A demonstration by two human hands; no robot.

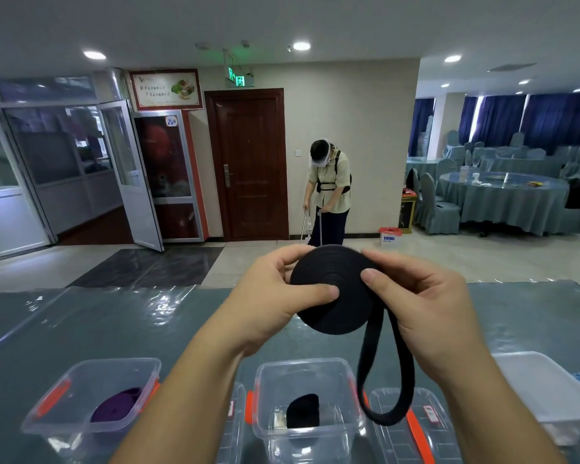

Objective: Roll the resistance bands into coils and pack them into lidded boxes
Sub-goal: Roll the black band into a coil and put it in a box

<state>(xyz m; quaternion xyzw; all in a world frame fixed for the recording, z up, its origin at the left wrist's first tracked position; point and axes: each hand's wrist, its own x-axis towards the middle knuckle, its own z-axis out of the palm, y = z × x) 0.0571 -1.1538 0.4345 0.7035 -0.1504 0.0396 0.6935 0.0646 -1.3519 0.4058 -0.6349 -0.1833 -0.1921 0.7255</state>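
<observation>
Item: black resistance band (332,289), mostly wound into a flat disc-shaped coil, held at centre frame above the table (81,329). Left hand (282,296) — thumb pressed on the coil's near face just beside its centre, fingers curled round the back — clamps the coil from the left. Right hand (412,303) pinches the coil's upper right rim between thumb and fingers. Unwound tail (382,380) — a loose loop leaving the coil's lower right edge, hanging below the right hand down toward lower centre frame, its long axis near vertical. Judgement: the remaining winding draws from below and right of the grip, so the right hand is nearer the slack. Directly beneath, an open clear box (305,426) with a black coil (302,413) inside; lower left, another box (91,403) with a purple coil (118,408).
</observation>
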